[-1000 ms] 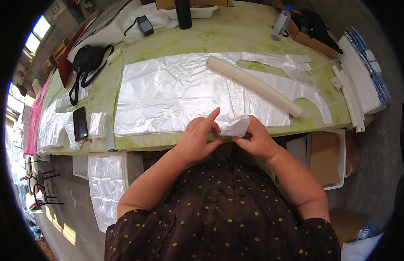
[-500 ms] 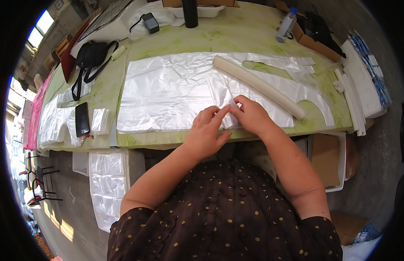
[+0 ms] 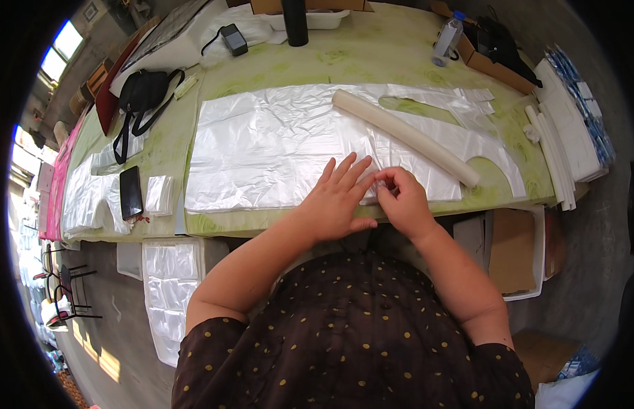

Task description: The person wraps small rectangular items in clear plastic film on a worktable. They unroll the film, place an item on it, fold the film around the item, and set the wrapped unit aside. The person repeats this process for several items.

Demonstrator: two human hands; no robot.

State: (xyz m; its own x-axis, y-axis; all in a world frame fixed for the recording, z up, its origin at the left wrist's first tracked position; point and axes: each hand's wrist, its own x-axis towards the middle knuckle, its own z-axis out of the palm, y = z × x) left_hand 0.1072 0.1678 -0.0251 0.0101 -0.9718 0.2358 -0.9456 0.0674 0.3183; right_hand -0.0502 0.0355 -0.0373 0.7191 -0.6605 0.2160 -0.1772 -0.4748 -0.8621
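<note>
A translucent white plastic apron (image 3: pixel 255 150), wide at the left and with curved cut-outs at the right, lies spread on the table with the green-patterned cover. Across its right part rests a long cream tube (image 3: pixel 405 138), set at a slant. My left hand (image 3: pixel 334 204) lies flat over the apron's near edge, fingers spread and thumb pointing right. Just right of it, my right hand (image 3: pixel 404 203) is closed, thumb and forefinger pinching a raised fold of the film near the left fingertips.
Left are a black phone (image 3: pixel 130 193), small folded plastic packets (image 3: pixel 159 195) and a black bag (image 3: pixel 143 92). A bin of folded packets (image 3: pixel 170 286) stands below. Behind are a black cylinder (image 3: pixel 295 24) and a bottle (image 3: pixel 448 39); white rolls (image 3: pixel 552 160) lie right.
My left hand has flattened and spread its fingers on the film. My right hand has come slightly nearer and to the right, its fingers now curled in a pinch.
</note>
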